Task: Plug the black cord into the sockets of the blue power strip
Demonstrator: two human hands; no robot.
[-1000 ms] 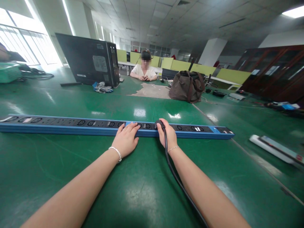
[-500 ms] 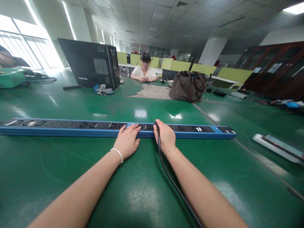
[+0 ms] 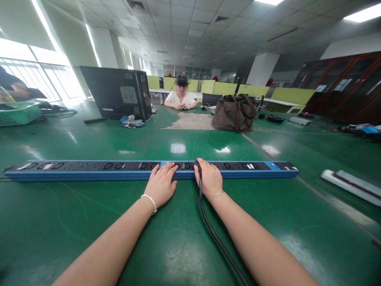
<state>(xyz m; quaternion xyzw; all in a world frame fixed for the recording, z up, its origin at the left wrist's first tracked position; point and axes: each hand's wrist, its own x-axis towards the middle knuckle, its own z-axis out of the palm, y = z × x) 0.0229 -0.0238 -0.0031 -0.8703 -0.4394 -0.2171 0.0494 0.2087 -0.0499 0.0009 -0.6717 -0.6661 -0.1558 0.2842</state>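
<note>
A long blue power strip (image 3: 89, 175) with a black socket face lies across the green table in front of me. My left hand (image 3: 162, 183) rests on its middle, fingers stretched over the top and thumb apart. To the right of it, my right hand (image 3: 210, 177) grips a black power plug (image 3: 197, 166) at the socket face. How deep the plug sits is hidden by my fingers. From the plug a black cable (image 3: 212, 230) runs down toward me, beside my right forearm.
Ahead stand a black computer case (image 3: 116, 93), gloves (image 3: 132, 121) and a brown bag (image 3: 233, 114). A person (image 3: 180, 98) sits across the table (image 3: 143, 143). A green basket (image 3: 22, 114) is at far left, a white bar-shaped device (image 3: 351, 186) at right.
The whole scene sits slightly lower in view as my head has tilted up. Both hands keep their places on the power strip, the right still holding the plug.
</note>
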